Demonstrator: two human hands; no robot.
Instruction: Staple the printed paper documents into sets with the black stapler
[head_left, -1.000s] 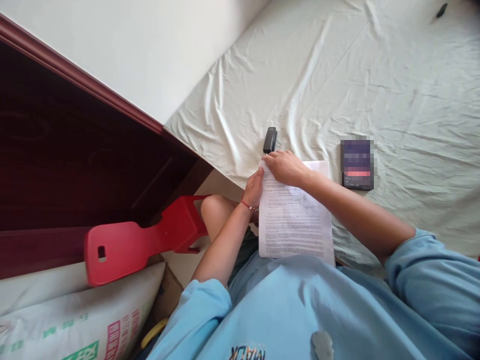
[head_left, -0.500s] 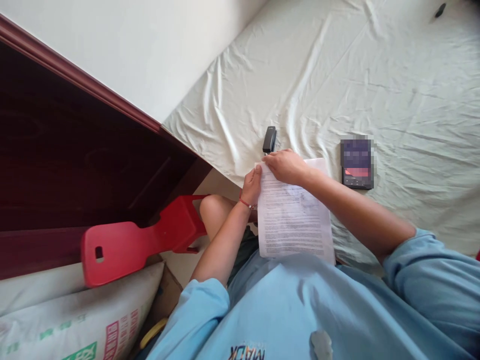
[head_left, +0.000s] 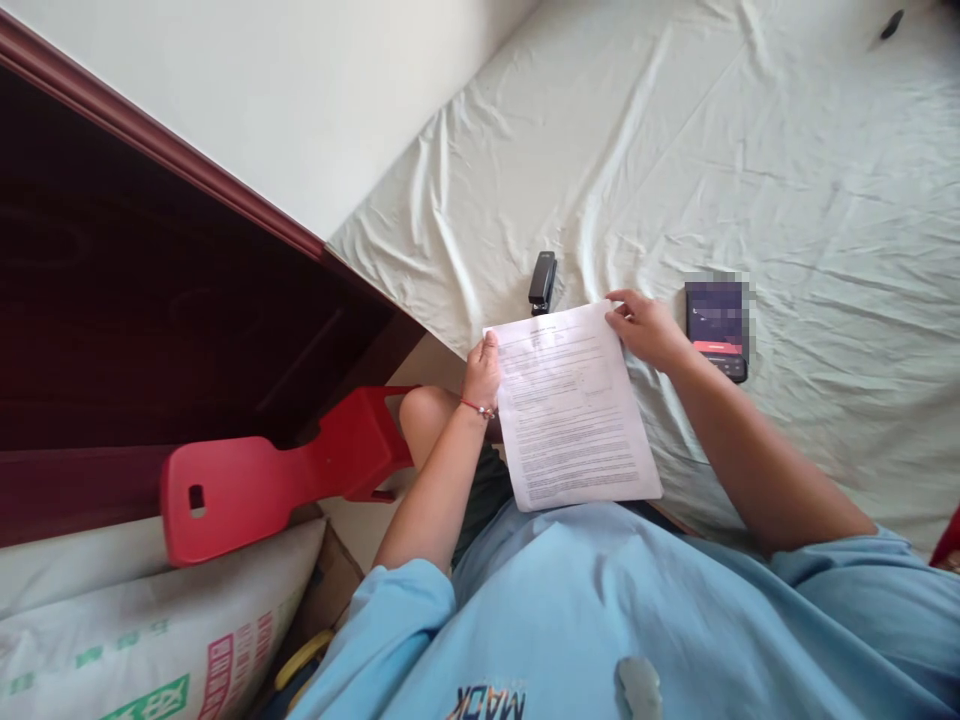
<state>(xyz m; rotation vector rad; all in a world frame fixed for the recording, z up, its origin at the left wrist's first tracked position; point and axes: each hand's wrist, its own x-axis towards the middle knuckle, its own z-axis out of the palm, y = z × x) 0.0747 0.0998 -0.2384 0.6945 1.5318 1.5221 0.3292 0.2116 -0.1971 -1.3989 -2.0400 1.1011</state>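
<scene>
A printed sheaf of paper (head_left: 574, 410) lies partly on the edge of a bed covered by a pale sheet (head_left: 675, 160). My left hand (head_left: 481, 368) pinches its upper left corner. At the upper right corner my right hand (head_left: 649, 328) grips the paper's edge. A black stapler (head_left: 542, 281) lies on the sheet just beyond the top of the paper. To the right of my right hand rests a dark phone (head_left: 718, 327).
A dark red wooden headboard (head_left: 150, 300) runs along the left. A red plastic stool (head_left: 270, 480) lies tipped beside my knee. A printed white sack (head_left: 135, 640) sits at lower left. A small dark object (head_left: 892, 24) lies at the bed's far right.
My right hand slid from the paper's upper left corner to its upper right corner. The paper turned slightly and shifted left, and my left hand moved with it.
</scene>
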